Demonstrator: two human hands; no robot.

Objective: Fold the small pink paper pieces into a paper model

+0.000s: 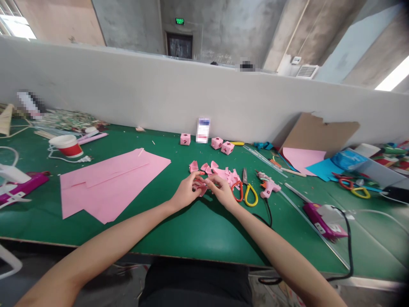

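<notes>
My left hand (pixel 187 190) and my right hand (pixel 221 190) meet over the green table (pixel 179 230), fingers curled around a small pink paper piece (pixel 202 186) held between them. Just beyond lies a heap of pink paper cutouts (pixel 220 172). Scissors with red and yellow handles (pixel 245 191) lie right of my right hand. A pink glue gun (pixel 267 184) rests further right.
A large pink paper sheet (pixel 110 181) lies at the left. Three pink paper cubes (pixel 217 143) sit near the back wall. A red and white cup (pixel 67 146) and a purple glue gun (pixel 22 184) are far left; another purple glue gun (pixel 324 218), scissors (pixel 353 186), coloured paper and cardboard (pixel 315 132) at right.
</notes>
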